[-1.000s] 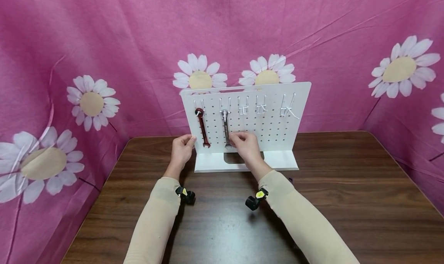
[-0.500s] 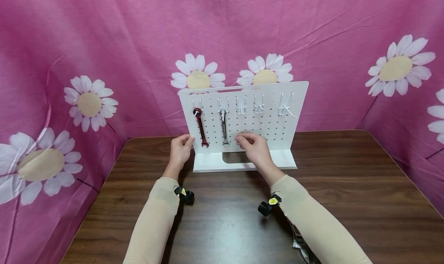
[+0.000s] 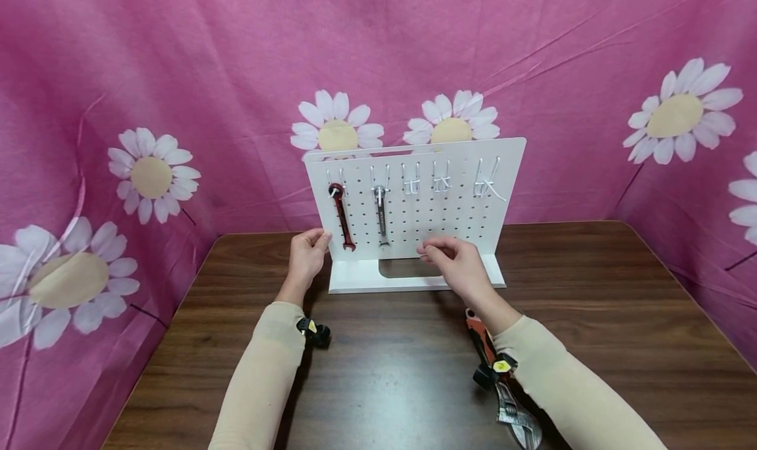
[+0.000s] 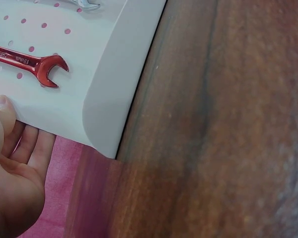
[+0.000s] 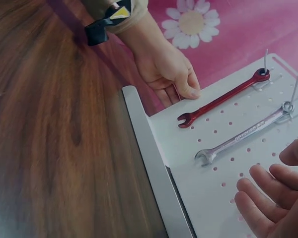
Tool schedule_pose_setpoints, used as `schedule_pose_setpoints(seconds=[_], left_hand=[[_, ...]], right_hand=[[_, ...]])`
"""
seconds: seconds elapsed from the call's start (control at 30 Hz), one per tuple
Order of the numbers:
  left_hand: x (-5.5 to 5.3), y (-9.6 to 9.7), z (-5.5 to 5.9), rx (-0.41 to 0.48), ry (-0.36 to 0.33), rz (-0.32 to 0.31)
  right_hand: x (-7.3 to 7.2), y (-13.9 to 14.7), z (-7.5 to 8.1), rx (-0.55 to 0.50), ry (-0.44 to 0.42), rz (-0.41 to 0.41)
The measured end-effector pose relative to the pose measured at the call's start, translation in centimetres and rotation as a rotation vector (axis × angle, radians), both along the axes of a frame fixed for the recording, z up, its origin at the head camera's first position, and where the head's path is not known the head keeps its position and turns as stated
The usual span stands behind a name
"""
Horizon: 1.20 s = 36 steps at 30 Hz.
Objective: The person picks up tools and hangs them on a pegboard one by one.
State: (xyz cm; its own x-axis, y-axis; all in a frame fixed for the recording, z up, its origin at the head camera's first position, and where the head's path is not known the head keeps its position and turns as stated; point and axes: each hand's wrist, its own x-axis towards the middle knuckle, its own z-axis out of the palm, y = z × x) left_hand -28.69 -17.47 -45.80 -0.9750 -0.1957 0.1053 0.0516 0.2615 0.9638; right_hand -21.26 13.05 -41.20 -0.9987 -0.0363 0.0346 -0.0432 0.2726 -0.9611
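Observation:
A white pegboard (image 3: 437, 223) stands on the table. My left hand (image 3: 306, 256) pinches its left edge, thumb in front and fingers behind, as the left wrist view shows. Beside that thumb a red combination wrench (image 3: 343, 220) hangs by its ring end from a hook. To its right a silver combination wrench (image 3: 381, 217) hangs the same way. My right hand (image 3: 464, 266) hovers before the board's lower right part, holding nothing, its fingers loosely bent. Under my right wrist lies an adjustable wrench (image 3: 517, 414) with a red and black handle, partly hidden by the wrist camera.
Several white hooks (image 3: 442, 182) without tools stick out along the board's upper right. The board's foot (image 3: 355, 278) rests on the brown wooden table (image 3: 378, 371). A pink flowered cloth (image 3: 378, 43) hangs behind and at both sides.
My right hand has left the silver wrench and moved right and toward me, leaving it hanging. The adjustable wrench has come into view from under my right forearm. My left hand stays put.

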Motion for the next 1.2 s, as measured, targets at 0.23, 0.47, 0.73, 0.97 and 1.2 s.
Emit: schedule_pose_setpoints(seconds=[0.23,0.47,0.73,0.97,1.2], left_hand=[[0.0,-0.1,0.0,0.003,-0.001,0.001],[0.0,-0.1,-0.1,0.000,0.013,0.006],[0.1,-0.1,0.0,0.001,0.000,0.004],[-0.1,-0.1,0.0,-0.013,-0.005,-0.001],[-0.1,-0.1,0.1,-0.035,-0.012,0.001]], right_hand=[[1.4,2.2,0.2,0.047,0.046,0.026],[3.0,4.2,0.5,0.022,0.051,0.031],[4.2,5.8,0.2,0.022,0.026,0.016],[5.3,7.1,-0.2,0.051,-0.003,0.005],[6.1,8.0,-1.0,0.133,-0.010,-0.007]])
